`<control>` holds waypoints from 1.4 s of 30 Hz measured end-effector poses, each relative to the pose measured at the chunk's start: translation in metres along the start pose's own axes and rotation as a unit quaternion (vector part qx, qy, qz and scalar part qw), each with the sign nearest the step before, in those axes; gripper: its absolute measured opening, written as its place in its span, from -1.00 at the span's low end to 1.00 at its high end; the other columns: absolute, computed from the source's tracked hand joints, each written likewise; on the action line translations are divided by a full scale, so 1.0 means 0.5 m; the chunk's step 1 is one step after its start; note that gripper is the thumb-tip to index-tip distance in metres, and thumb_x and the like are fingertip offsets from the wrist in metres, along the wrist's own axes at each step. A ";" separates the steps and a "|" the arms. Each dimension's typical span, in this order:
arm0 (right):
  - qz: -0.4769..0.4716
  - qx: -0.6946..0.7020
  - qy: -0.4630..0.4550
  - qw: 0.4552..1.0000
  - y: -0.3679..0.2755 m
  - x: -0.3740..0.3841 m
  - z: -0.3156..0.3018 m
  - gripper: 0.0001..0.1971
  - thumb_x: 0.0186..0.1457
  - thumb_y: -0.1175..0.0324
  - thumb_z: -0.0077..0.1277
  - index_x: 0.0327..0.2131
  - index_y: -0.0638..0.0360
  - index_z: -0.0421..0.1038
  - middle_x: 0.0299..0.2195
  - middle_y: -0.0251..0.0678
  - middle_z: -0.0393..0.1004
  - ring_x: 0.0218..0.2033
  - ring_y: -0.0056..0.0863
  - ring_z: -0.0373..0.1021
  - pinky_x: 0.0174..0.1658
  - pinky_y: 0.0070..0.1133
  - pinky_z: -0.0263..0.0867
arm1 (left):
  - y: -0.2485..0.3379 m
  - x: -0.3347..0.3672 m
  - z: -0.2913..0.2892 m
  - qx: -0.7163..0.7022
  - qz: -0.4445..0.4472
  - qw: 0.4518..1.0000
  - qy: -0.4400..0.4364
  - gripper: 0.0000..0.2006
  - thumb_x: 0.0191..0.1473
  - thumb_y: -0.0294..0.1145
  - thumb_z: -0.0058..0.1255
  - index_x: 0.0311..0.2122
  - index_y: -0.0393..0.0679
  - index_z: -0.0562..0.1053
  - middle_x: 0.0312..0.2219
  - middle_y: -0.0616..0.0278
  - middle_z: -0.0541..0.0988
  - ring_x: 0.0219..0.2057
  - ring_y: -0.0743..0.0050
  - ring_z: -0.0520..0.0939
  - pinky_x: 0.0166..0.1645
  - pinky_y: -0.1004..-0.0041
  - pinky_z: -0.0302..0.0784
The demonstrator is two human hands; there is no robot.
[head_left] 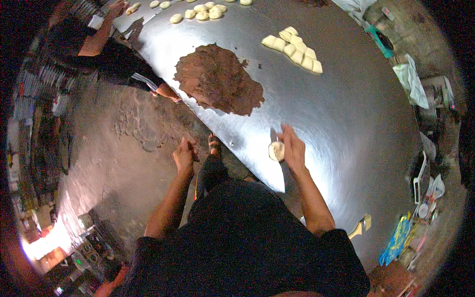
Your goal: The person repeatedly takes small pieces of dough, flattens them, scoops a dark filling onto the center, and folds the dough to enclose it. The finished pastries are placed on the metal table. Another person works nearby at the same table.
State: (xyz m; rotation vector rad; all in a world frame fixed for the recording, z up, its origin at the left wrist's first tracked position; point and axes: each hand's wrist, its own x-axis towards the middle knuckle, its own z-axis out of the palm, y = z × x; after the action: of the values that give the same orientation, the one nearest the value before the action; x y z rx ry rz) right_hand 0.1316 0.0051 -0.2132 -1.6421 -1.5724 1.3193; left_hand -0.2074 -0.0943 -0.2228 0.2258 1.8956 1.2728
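A small flat round of pale dough (277, 151) lies on the shiny metal table, close by its near left edge. Just right of it is my right hand (294, 147), fingers mostly stretched out and slightly blurred, beside the dough or touching its rim; I cannot tell which. My left hand (184, 156) hangs over the floor, left of the table edge, with its fingers curled in. Whatever those fingers may hold is too dark and blurred to name. Beyond my hands, a large mound of crumbly brown paste (217, 79) spreads over the table.
Cut dough blocks (295, 51) lie at the far right, and several dough balls (203, 12) at the far edge. A flat brush (361, 225) rests near my right elbow. Another person (106, 49) works at the far left. Bags and bundles (395, 237) line the right side.
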 end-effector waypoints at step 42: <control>-0.132 0.229 0.357 0.896 -0.171 -0.021 -0.041 -0.77 0.16 0.25 -0.04 -0.39 0.25 0.39 -0.48 -0.35 0.38 -0.45 -0.51 0.31 -0.33 -0.57 0.29 | 0.198 -0.307 0.376 0.085 0.337 0.857 -0.381 -0.80 0.06 -0.34 0.08 -0.26 -0.23 0.57 -0.45 0.08 0.54 -0.43 0.27 0.58 -0.29 0.41 0.48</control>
State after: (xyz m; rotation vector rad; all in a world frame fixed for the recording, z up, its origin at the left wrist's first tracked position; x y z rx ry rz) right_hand 0.1125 0.0176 -0.1277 -1.3250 -0.9062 0.7276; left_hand -0.0026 -0.0026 -0.0875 1.3725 1.2333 1.1657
